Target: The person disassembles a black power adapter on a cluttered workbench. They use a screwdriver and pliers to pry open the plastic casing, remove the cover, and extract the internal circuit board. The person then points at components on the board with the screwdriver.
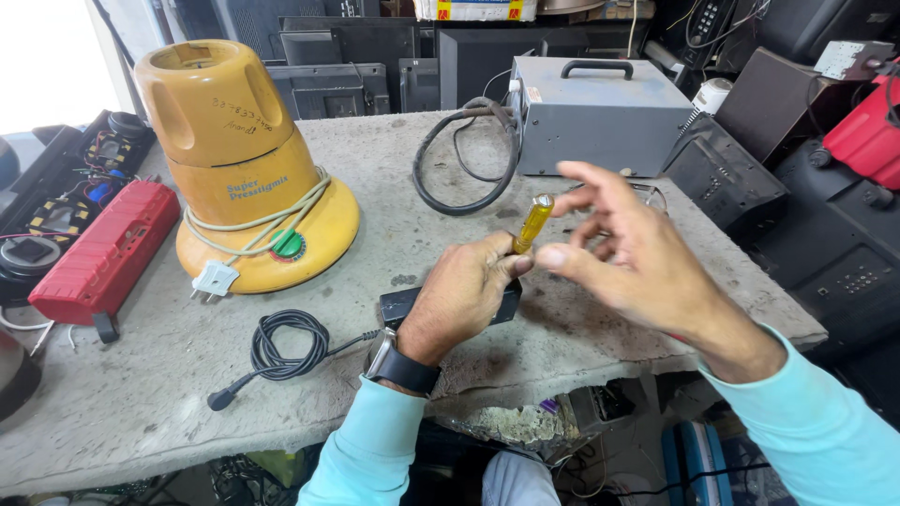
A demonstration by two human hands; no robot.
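My left hand (466, 292) grips a screwdriver with a clear yellow handle (533, 223), held upright over a black power adapter (405, 303) on the stone bench. The hand covers most of the adapter, and the screwdriver's tip is hidden. My right hand (626, 253) hovers just right of the handle, fingers spread, thumb and forefinger close to the handle without holding it. The adapter's thin black cord (281, 345) lies coiled to the left.
A yellow mixer base (246, 169) wrapped in its cream cord stands at the back left, a red ribbed box (105, 251) beside it. A grey metal box with a handle (600, 114) and a thick black cable loop (464, 164) sit behind. Stacked electronics surround the chipped bench (141, 403).
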